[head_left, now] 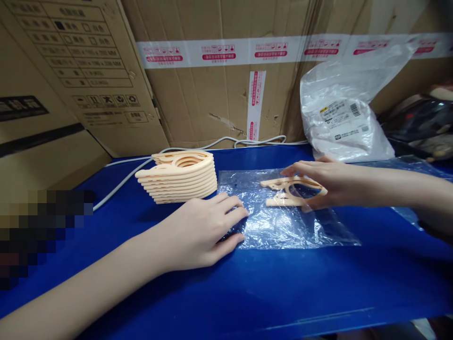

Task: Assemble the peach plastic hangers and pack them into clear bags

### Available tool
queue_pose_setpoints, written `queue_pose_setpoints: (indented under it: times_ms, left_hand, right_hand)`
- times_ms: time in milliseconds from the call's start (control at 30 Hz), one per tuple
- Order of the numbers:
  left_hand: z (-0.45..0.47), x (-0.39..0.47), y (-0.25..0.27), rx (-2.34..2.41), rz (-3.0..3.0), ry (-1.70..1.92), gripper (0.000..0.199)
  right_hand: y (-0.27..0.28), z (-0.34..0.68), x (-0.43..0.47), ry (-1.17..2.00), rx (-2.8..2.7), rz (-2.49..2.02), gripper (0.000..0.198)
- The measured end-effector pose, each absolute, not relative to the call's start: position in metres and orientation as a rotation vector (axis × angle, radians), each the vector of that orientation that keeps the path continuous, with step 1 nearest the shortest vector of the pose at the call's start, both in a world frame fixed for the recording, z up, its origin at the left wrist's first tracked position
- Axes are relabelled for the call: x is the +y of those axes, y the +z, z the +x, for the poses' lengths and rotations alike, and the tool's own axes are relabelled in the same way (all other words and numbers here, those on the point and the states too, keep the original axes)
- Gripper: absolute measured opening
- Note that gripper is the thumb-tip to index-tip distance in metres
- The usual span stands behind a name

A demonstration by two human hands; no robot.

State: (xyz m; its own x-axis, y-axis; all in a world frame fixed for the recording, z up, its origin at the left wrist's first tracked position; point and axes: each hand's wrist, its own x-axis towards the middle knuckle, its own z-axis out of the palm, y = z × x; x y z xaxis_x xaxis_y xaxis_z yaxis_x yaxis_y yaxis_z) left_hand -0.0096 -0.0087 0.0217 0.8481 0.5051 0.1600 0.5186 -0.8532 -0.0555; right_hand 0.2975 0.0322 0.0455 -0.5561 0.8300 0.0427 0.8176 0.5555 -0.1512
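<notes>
My right hand [323,182] has its thumb and fingers around the rounded end of a beige plastic folding hanger [283,201], which lies flat over a clear plastic bag [279,231]. The hanger's two arms point left. At the bag's left edge rests my left hand [214,226], palm down, thumb and fingers apart, with the fingertips touching the film. Behind the left hand stands a neat stack of several matching beige hangers [180,182], all folded and facing the same way.
The work surface is a blue table [269,288]. Cardboard boxes [212,99] wall off the back and left. A white cable [123,182] runs along the back. At the back right stands a labelled white plastic bag [345,123], with more clear film [406,165] beside it.
</notes>
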Motion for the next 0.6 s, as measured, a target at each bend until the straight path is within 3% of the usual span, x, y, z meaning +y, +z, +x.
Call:
queue_pose_setpoints:
  times_ms: [333,600]
  left_hand:
    - [-0.011,-0.01,0.022,-0.801,-2.915,-0.187,0.03]
    - [-0.01,-0.009,0.022,-0.787,-2.903,-0.192,0.029]
  right_hand:
    - [0.05,0.282,0.033,0.436,-2.694,-1.436,0.057]
    - [0.054,0.302,0.043,0.32,-2.72,-1.673,0.065]
